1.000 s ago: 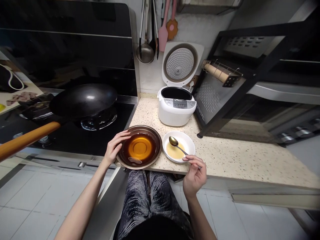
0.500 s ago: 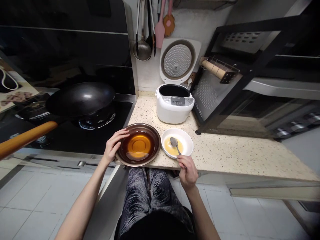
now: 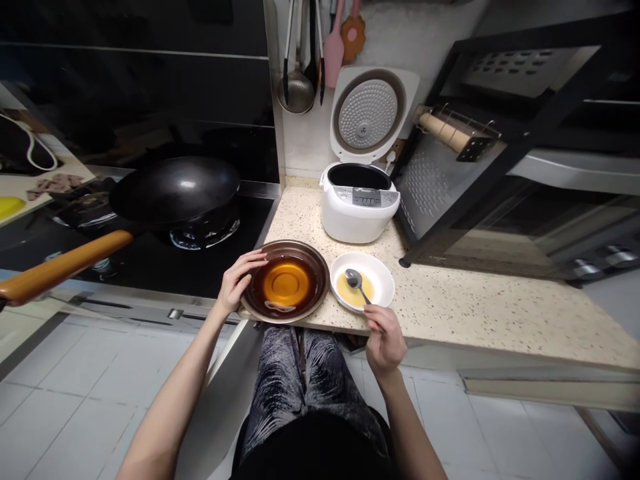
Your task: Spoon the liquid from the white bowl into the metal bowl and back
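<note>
My left hand point(image 3: 237, 282) rests at the left rim of a round amber-brown glass dish point(image 3: 316, 301) on the counter. Its fingers stretch out over the rim, with the thumb apart below them. My right hand point(image 3: 385, 339) is closed around the handle of a metal spoon point(image 3: 354, 279). The spoon's head lies inside a white bowl point(image 3: 387, 288), over a shallow yellow liquid point(image 3: 345, 291) that looks like beaten egg. The bowl stands just right of the glass dish. The handle end is hidden in my fingers.
Behind the bowls stands a white rice cooker point(image 3: 357, 223), lid raised. A black wok point(image 3: 175, 190) sits on the stove, its wooden handle point(image 3: 70, 263) pointing towards me. A black rack point(image 3: 435, 230) with an oven is at the right. Ladle point(image 3: 296, 92) and spatulas hang behind.
The camera view has shifted, so everything appears slightly farther right and higher. In the white bowl the spoon's head has turned a little. My left hand stays at the dish's rim.
</note>
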### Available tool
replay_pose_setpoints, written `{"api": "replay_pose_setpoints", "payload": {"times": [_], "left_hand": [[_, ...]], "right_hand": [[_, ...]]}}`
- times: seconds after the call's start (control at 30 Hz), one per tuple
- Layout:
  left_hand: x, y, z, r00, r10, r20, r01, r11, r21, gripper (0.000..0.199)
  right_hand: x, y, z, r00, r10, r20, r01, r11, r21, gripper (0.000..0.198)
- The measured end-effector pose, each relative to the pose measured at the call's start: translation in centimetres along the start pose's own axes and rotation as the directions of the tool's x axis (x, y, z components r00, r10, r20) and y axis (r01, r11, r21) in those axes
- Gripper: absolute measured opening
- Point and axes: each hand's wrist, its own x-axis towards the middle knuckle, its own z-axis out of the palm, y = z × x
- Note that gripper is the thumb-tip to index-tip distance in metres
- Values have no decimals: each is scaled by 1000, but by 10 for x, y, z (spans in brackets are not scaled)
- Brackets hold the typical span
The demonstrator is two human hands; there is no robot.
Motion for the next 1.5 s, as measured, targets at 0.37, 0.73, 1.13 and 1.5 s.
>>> {"api": "replay_pose_setpoints", "payload": {"times": [0.37,0.73,1.13,1.5], "left_hand": [[1,1,1,1000,2,-4,-2,1000,4,44],[0,-1,1,1000,-6,-4,6,1000,7,47],[0,-1,1,1000,-3,-4,3,1000,-10,46],[0,1,1,1000,4,1,-4,1000,-19,45]], "right_hand": [[-2,-38,35,972,208,-110,-177,955,239,14],[-11,-38,67,955,277,110,-298,899,322,17],[-14,-37,74,897,421,139,-441,819,368,19],[-15,-42,77,839,535,101,-515,720,465,20]]}}
